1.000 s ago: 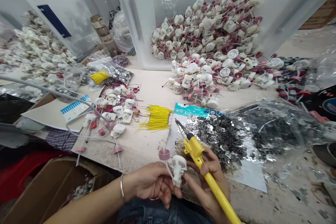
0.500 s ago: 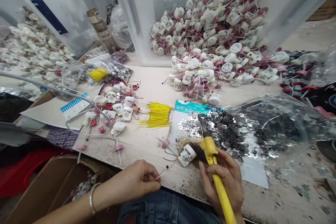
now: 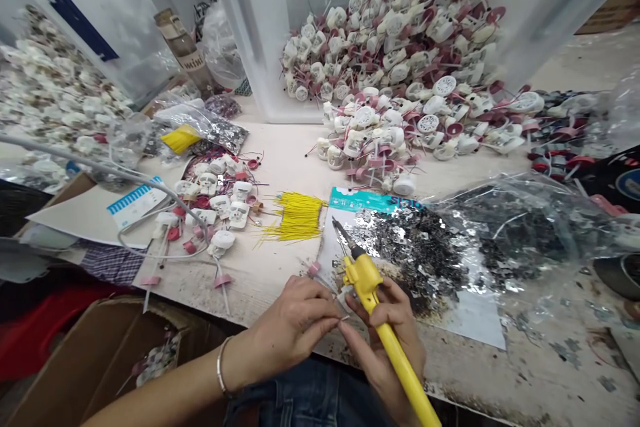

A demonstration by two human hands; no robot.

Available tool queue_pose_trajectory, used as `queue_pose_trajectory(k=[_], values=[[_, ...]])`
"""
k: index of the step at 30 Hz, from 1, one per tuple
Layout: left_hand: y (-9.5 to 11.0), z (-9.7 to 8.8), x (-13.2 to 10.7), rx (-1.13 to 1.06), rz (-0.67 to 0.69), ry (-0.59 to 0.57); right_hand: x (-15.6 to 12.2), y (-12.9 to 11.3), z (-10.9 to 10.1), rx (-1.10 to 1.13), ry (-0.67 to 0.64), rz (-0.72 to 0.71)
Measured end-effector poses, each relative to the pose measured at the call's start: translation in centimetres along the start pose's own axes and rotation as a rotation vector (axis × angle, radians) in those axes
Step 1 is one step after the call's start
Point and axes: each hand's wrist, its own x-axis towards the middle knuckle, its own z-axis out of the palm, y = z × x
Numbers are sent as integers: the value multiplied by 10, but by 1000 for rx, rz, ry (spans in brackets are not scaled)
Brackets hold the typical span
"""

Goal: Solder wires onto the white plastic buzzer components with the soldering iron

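Note:
My right hand [image 3: 385, 340] grips a yellow-handled soldering iron [image 3: 380, 307], its metal tip pointing up and left over the paper sheet. My left hand [image 3: 295, 323] sits right beside it, pinching a small white plastic part with a thin wire [image 3: 344, 318]. Most of that part is hidden behind my fingers. A small pink disc [image 3: 314, 269] shows just beyond them. The iron's tip touches nothing that I can see. A bundle of cut yellow wires [image 3: 296, 217] lies on the bench to the left of the tip.
Silvery metal flakes [image 3: 405, 247] cover a paper sheet, next to a clear plastic bag of them [image 3: 510, 233]. White parts with pink discs lie in heaps on the bench [image 3: 385, 133] and in a clear bin [image 3: 385, 40]. A cardboard box [image 3: 120, 340] stands at lower left.
My left hand has moved right from the bench edge to my right hand. The white part has left the bench, and the iron's tip has swung left.

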Motion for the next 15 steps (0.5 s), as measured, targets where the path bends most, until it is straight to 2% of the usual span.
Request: queue_pose_trajectory(k=[2,4,6,8,11,15], values=[[0,3,0,2,15,33,-1,-1,4,-20,81,64],[0,6,0,-40,-69,132,-3,-2,7,-102,178,44],[-1,8,0,-95,-177,212,-4,-3,10,-168,218,-23],[-2,9,0,-120,-205,165,-5,-4,10,-223,194,-96],[-3,10,0,-86,-144,29,-5,-3,9,-278,156,-152],[-1,9,2,-59,-250,130,-2,-2,1,-305,94,-190]])
